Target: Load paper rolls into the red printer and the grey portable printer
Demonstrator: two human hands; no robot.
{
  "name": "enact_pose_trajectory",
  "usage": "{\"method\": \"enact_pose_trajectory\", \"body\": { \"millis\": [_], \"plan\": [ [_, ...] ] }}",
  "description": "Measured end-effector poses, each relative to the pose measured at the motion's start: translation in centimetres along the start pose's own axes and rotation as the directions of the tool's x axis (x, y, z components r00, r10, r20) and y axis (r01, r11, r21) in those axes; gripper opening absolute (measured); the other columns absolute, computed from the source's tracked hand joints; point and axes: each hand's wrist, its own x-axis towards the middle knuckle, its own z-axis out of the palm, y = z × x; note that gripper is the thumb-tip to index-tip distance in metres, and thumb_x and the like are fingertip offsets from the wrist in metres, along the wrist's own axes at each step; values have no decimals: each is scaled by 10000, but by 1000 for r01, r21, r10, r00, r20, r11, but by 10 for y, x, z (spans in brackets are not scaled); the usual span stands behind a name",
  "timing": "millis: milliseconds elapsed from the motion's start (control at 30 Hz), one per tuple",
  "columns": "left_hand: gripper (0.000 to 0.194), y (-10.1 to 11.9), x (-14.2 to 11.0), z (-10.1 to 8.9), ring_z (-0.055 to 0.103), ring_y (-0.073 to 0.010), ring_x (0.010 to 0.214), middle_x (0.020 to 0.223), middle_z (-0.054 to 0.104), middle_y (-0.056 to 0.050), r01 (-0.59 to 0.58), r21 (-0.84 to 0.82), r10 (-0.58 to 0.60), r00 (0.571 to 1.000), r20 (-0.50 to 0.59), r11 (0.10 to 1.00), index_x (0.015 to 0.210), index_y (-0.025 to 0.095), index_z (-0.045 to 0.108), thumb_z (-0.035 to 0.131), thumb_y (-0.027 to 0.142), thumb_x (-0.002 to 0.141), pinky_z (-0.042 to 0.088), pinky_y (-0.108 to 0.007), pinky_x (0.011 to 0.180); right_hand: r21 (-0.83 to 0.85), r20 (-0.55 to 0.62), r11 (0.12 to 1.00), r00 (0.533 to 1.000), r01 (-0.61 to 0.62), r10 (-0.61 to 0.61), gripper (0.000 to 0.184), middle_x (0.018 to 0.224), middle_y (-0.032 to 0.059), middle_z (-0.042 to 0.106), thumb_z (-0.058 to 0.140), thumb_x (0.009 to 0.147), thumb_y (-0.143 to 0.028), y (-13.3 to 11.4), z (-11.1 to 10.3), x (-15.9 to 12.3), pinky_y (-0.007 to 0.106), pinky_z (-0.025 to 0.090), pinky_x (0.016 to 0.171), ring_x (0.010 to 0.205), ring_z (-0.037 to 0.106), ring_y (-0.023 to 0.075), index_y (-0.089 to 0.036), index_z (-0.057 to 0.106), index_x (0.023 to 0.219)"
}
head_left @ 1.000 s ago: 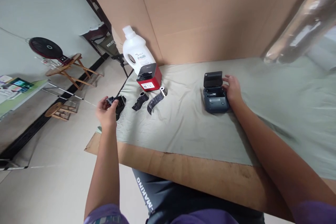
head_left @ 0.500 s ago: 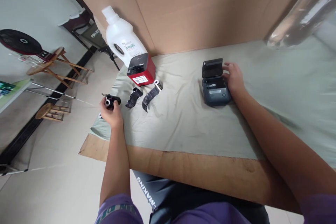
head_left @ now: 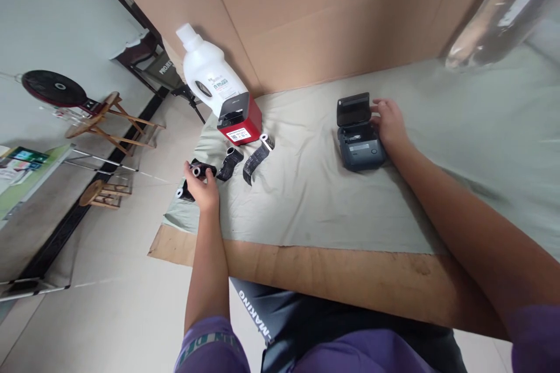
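Near the cloth's left end, my left hand point(head_left: 205, 186) is closed round a black paper roll point(head_left: 206, 170) with a white core. Another black roll point(head_left: 185, 192) lies just below that hand, partly hidden by it. To the right of the hand are two more rolls with dark strips partly unwound, one curled roll point(head_left: 230, 164) and one longer strip roll point(head_left: 258, 158). My right hand point(head_left: 391, 127) grips the right side of a dark portable printer point(head_left: 361, 150). Its black lid point(head_left: 353, 109) stands open and its paper bay shows; no roll can be made out inside.
A red and black boxy device point(head_left: 240, 122) stands behind the rolls, with a white detergent bottle point(head_left: 214, 73) leaning behind it. A cardboard panel point(head_left: 332, 17) closes off the back. Clear plastic wrapping point(head_left: 485, 23) lies at the back right. The table's bare wooden edge point(head_left: 306, 262) is in front.
My left hand, with the black paper roll, has moved slightly right relative to the other rolls, uncovering more of the roll beneath it. My right hand stays at the printer. The camera view has shifted slightly.
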Motion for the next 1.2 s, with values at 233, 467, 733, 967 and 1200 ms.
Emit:
{"method": "enact_pose_trajectory", "body": {
  "millis": [233, 467, 733, 967, 1200],
  "plan": [
    [759, -7, 4, -2, 605, -373, 1247, 1324, 624, -205, 67, 177, -111, 960, 255, 982, 1495, 190, 386, 675, 218, 794, 447, -518, 1073, 8, -16, 1000, 999, 28, -28, 331, 986, 37, 621, 574, 936, -571, 10, -2, 5, 284, 496, 618, 665, 541, 130, -263, 595, 1057],
    [751, 9, -12, -10, 505, -341, 1337, 1402, 556, -174, -62, 63, 64, 997, -33, 996, 1474, 168, 396, 637, 227, 765, 420, -470, 1104, 43, -3, 998, 999, 45, -45, 407, 990, 37, 618, 594, 871, -671, 21, -2, 10, 301, 521, 593, 695, 563, 160, -298, 599, 1031],
    [288, 115, 9, 17, 670, -252, 1030, 1161, 702, -84, -386, -9, 353, 836, 420, 923, 1137, 220, 661, 545, 332, 898, 502, -352, 895, 92, 13, 995, 999, 43, -44, 365, 951, 9, 602, 607, 869, -593, 19, 0, 9, 283, 500, 620, 691, 532, 143, -276, 591, 1050],
    [582, 188, 35, 93, 621, -401, 1186, 1320, 665, -169, -471, 370, 5, 623, 782, 801, 1323, 242, 608, 697, 357, 759, 476, -441, 881, 50, 16, 997, 998, 52, -53, 398, 951, -1, 595, 569, 849, -599, 14, -2, 4, 294, 483, 679, 718, 522, 145, -269, 563, 1070],
    [469, 182, 38, 97, 693, -364, 929, 1060, 752, -129, -437, 362, 17, 656, 754, 823, 1178, 264, 681, 674, 500, 773, 485, -426, 767, 45, 58, 998, 997, 53, -56, 469, 969, 15, 585, 558, 836, -661, 15, -2, 5, 298, 471, 670, 734, 520, 155, -275, 544, 1103]
  ]
}}
